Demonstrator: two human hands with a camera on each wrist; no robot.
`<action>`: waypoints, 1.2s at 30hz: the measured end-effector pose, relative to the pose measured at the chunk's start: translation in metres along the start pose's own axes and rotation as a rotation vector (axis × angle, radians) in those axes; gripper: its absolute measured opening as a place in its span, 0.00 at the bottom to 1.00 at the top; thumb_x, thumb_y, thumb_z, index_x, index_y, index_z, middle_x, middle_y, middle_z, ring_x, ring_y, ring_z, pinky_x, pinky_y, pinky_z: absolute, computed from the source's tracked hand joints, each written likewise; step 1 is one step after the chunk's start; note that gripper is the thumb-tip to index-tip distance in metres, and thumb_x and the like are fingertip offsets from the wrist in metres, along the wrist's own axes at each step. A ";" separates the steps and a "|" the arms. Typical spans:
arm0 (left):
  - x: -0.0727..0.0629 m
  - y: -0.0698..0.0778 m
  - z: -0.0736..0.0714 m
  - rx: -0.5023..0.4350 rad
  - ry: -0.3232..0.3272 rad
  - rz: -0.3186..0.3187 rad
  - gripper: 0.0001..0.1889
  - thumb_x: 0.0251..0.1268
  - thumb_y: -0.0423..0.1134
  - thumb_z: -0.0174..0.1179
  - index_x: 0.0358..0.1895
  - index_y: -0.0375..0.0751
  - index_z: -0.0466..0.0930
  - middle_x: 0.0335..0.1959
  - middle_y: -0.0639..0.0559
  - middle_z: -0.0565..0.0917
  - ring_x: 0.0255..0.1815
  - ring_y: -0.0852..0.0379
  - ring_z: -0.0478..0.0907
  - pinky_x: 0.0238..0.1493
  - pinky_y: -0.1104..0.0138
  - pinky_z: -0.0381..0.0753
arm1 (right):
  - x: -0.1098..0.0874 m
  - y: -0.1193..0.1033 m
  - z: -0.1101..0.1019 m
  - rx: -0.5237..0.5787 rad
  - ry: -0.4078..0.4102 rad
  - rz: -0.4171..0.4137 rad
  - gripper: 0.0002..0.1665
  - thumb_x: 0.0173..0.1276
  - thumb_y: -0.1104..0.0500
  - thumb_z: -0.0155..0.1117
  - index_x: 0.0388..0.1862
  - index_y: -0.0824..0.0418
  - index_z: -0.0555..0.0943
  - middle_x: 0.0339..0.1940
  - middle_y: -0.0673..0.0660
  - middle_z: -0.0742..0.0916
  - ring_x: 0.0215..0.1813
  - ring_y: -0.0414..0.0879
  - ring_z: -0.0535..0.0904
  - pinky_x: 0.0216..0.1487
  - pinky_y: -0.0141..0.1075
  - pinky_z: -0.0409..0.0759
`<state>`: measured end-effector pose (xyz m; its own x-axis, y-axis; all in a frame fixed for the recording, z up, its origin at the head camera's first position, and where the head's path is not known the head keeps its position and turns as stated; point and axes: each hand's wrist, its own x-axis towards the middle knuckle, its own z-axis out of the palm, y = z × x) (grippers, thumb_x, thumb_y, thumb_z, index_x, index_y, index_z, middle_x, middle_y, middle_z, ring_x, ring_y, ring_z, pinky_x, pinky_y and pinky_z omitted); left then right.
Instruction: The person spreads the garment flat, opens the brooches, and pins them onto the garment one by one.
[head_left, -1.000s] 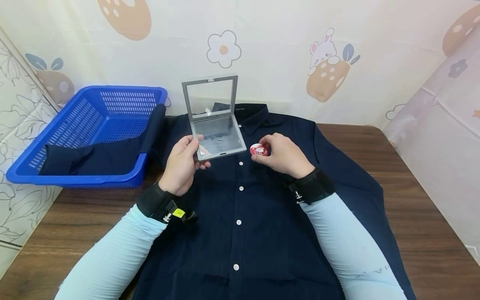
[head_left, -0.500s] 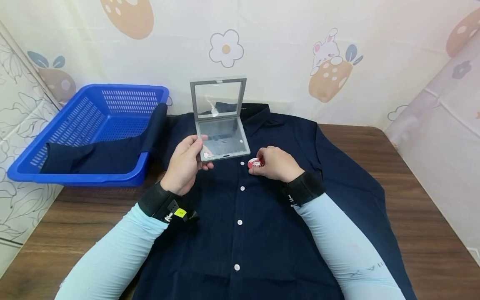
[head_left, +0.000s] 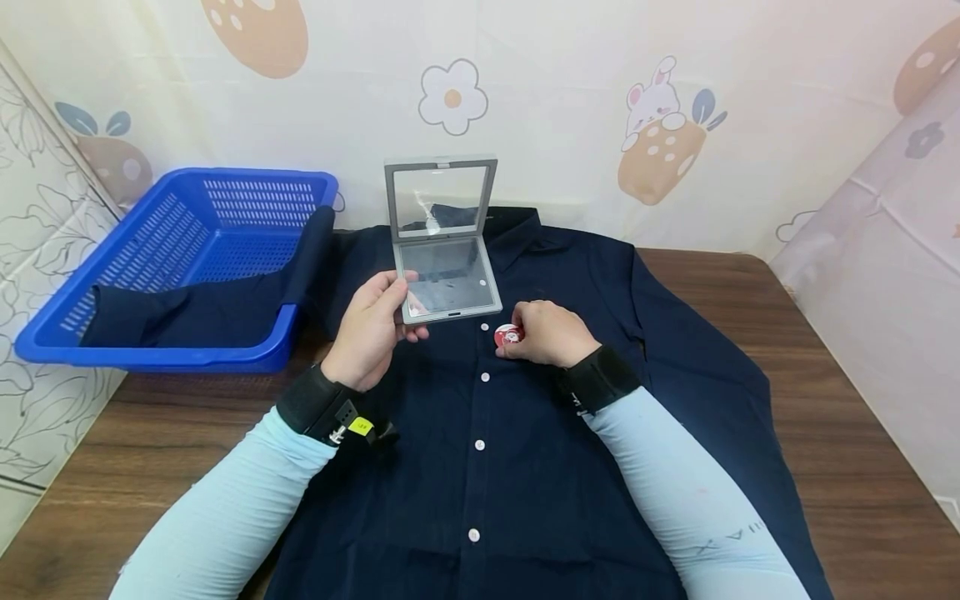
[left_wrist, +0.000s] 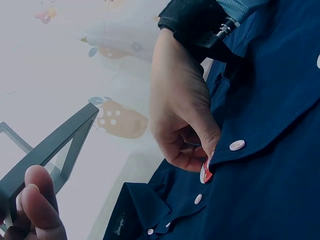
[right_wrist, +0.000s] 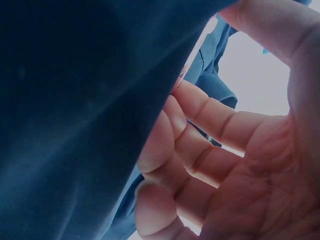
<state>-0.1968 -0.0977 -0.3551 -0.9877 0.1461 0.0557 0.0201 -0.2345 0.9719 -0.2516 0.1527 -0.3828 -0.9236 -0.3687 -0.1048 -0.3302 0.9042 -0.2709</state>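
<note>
My left hand [head_left: 366,329] holds an open hinged grey case [head_left: 448,317] with clear panes by its left side, thumb on top. The case's upper half stands up, and both halves look hollow or see-through. My right hand [head_left: 553,333] pinches a round red-and-white badge [head_left: 508,335] between thumb and fingers. A dark navy button-up shirt [head_left: 420,500] lies spread beneath both hands. The badge is at the shirt front, close by the white button line. In the left wrist view the badge [left_wrist: 206,172] appears edge-on against the cloth; its back is hidden.
A blue plastic basket [head_left: 150,358] stands at the left, with a navy sleeve [head_left: 195,312] draped over into it. The brown wooden table [head_left: 847,467] shows at the right and lower left. A patterned curtain [head_left: 540,83] hangs behind.
My right hand has moved down and slightly left with the badge, lower onto the shirt front. The left hand has shifted the case slightly to the right.
</note>
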 end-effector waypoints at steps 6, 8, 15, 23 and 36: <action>0.000 0.000 0.000 -0.002 -0.003 0.007 0.22 0.80 0.41 0.36 0.66 0.27 0.59 0.29 0.47 0.75 0.22 0.57 0.77 0.26 0.70 0.75 | -0.001 -0.001 -0.002 -0.018 -0.011 0.004 0.29 0.52 0.37 0.73 0.38 0.59 0.80 0.29 0.54 0.80 0.31 0.49 0.75 0.30 0.39 0.72; -0.001 0.000 0.000 -0.001 -0.006 0.009 0.22 0.80 0.42 0.36 0.66 0.27 0.59 0.29 0.47 0.75 0.22 0.57 0.77 0.27 0.70 0.75 | -0.002 -0.001 -0.004 -0.023 -0.023 0.006 0.31 0.53 0.36 0.72 0.42 0.60 0.80 0.31 0.54 0.81 0.32 0.49 0.75 0.31 0.40 0.72; -0.001 0.000 0.000 0.025 -0.026 0.007 0.23 0.80 0.42 0.36 0.66 0.28 0.59 0.28 0.48 0.76 0.22 0.56 0.77 0.27 0.70 0.75 | -0.010 0.004 -0.034 0.064 0.050 0.023 0.33 0.61 0.37 0.66 0.53 0.61 0.79 0.40 0.57 0.84 0.38 0.51 0.78 0.38 0.45 0.76; -0.002 0.001 0.003 0.095 -0.124 -0.070 0.20 0.80 0.41 0.38 0.64 0.30 0.62 0.27 0.47 0.80 0.22 0.55 0.79 0.27 0.69 0.77 | -0.031 0.014 -0.079 0.345 0.330 -0.130 0.22 0.70 0.44 0.59 0.53 0.58 0.79 0.34 0.53 0.82 0.33 0.46 0.75 0.35 0.38 0.71; -0.002 -0.006 0.007 0.125 -0.307 -0.155 0.18 0.80 0.39 0.39 0.62 0.29 0.62 0.26 0.44 0.81 0.23 0.52 0.82 0.26 0.68 0.79 | -0.047 0.008 -0.099 0.694 0.560 -0.341 0.16 0.74 0.60 0.54 0.57 0.66 0.77 0.30 0.56 0.81 0.33 0.46 0.76 0.37 0.31 0.74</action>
<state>-0.1941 -0.0893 -0.3597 -0.8882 0.4571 -0.0470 -0.0889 -0.0706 0.9935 -0.2298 0.1982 -0.2853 -0.8175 -0.2693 0.5091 -0.5759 0.3711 -0.7284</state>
